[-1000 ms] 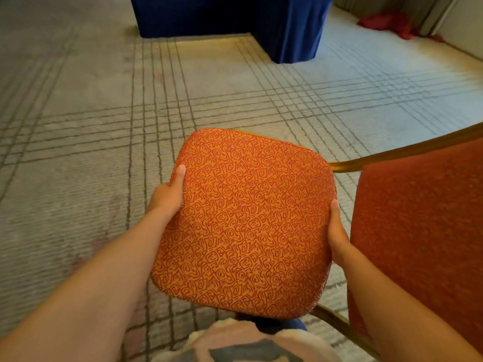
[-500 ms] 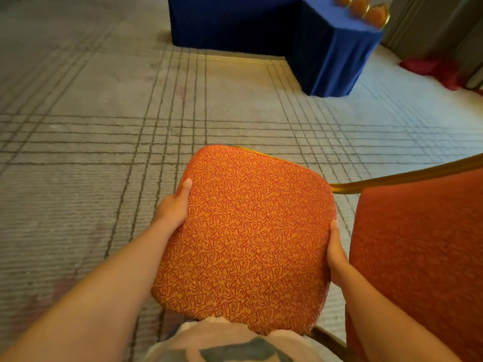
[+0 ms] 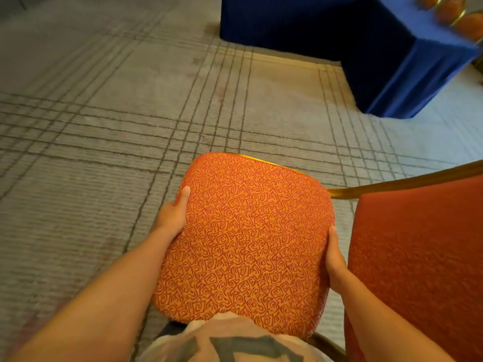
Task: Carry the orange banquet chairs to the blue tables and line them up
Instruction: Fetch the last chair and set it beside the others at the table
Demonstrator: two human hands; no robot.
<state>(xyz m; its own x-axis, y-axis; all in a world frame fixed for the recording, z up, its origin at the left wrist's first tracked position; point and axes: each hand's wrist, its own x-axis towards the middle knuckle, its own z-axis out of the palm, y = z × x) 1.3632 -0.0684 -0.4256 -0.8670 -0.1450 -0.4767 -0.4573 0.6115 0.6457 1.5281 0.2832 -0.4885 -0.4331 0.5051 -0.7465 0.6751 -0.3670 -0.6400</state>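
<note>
I hold an orange banquet chair in front of me, above the carpet, its swirl-patterned seat facing up. My left hand grips the seat's left edge, thumb on top. My right hand grips the right edge. The chair's red-orange backrest with its gold frame fills the lower right. A table draped in blue cloth stands ahead at the upper right. Several orange chair backs show behind it at the top right corner.
Grey carpet with dark grid lines stretches between me and the blue table. The cloth's corner hangs down to the floor. A lighter patch of carpet lies to the right of the table.
The blue table has come closer and shifted rightward in view, and the chair backs behind it have come into sight. Both hands keep the same hold on the seat.
</note>
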